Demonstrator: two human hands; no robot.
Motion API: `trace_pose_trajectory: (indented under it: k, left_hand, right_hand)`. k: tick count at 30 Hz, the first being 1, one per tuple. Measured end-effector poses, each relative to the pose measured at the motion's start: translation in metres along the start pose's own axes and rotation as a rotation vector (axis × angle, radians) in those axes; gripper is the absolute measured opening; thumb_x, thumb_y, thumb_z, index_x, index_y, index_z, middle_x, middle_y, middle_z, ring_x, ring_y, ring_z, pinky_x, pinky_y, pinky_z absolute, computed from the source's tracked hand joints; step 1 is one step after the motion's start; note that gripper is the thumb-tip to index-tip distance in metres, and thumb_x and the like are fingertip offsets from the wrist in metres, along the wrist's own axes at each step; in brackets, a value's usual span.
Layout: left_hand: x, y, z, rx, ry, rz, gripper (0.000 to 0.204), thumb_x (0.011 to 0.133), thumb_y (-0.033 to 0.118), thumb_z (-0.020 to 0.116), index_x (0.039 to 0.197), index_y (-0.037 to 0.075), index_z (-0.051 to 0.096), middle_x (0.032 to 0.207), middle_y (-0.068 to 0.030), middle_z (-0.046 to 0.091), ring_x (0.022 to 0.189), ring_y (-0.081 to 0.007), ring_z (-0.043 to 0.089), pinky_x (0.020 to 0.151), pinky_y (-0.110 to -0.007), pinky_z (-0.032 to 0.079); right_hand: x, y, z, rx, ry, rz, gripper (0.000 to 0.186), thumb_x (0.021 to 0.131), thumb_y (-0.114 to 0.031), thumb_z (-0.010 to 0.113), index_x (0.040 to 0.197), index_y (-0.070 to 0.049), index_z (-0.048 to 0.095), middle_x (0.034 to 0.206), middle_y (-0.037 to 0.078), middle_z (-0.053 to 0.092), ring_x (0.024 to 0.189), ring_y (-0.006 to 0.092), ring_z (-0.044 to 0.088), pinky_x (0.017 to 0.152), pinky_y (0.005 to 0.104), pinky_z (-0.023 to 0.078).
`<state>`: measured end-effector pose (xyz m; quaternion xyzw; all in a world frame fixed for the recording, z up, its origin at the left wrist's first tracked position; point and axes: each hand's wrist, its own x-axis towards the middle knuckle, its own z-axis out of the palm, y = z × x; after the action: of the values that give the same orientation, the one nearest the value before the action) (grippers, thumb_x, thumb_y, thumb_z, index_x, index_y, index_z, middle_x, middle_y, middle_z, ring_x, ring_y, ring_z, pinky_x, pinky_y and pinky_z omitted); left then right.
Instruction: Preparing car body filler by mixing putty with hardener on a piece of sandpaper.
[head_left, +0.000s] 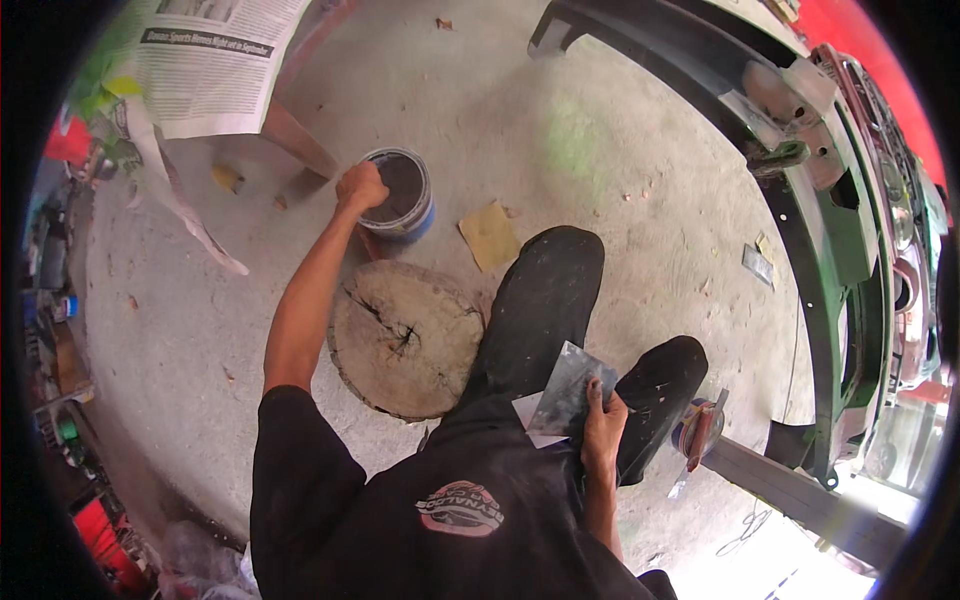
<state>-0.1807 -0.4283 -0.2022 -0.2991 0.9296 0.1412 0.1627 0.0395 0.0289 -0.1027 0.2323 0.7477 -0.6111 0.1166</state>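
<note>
My left hand (360, 186), its arm stretched forward, is closed on the rim of a blue-and-silver can (408, 224) containing dark grey material. A round cut log (410, 355) lies just below that can, beside my bent leg. My right hand (605, 418), near my lap, grips a flat grey square plate (562, 390), thumb on top. A white sheet (535, 430) shows partly under the plate; whether that hand holds it too I cannot tell.
Newspaper (210, 70) and torn paper hang over a support at upper left. A tan paper (490, 237) lies on the floor. A long green car panel (840, 250) stands along my right, near another can (690, 430) and a beam (770, 470). Clutter lines the left edge.
</note>
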Motion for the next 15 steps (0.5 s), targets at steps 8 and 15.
trace_pose_trajectory:
  k: [8, 15]
  left_hand:
    - [0.002, 0.002, 0.015, -0.067, 0.02, 0.086, 0.04, 0.076, 0.016, 0.071, 0.112, -0.001, 0.066, 0.115, -0.0229, 0.066, 0.111, -0.0361, 0.063, 0.092, -0.045, 0.052]
    - [0.024, -0.022, 0.034, -0.212, 0.0, 0.065, 0.03, 0.074, 0.018, 0.073, 0.095, -0.003, 0.071, 0.102, -0.0239, 0.069, 0.1, -0.0357, 0.068, 0.086, -0.044, 0.054]
  right_hand:
    - [0.005, 0.001, -0.007, 0.053, -0.035, -0.027, 0.034, 0.099, -0.033, 0.06, 0.089, -0.001, 0.067, 0.079, -0.004, 0.063, 0.07, 0.003, 0.049, 0.064, 0.0223, 0.04]
    - [0.008, 0.003, -0.016, 0.044, 0.004, -0.032, 0.037, 0.098, -0.035, 0.061, 0.084, -0.001, 0.066, 0.076, -0.005, 0.061, 0.067, 0.0031, 0.047, 0.062, 0.0224, 0.038]
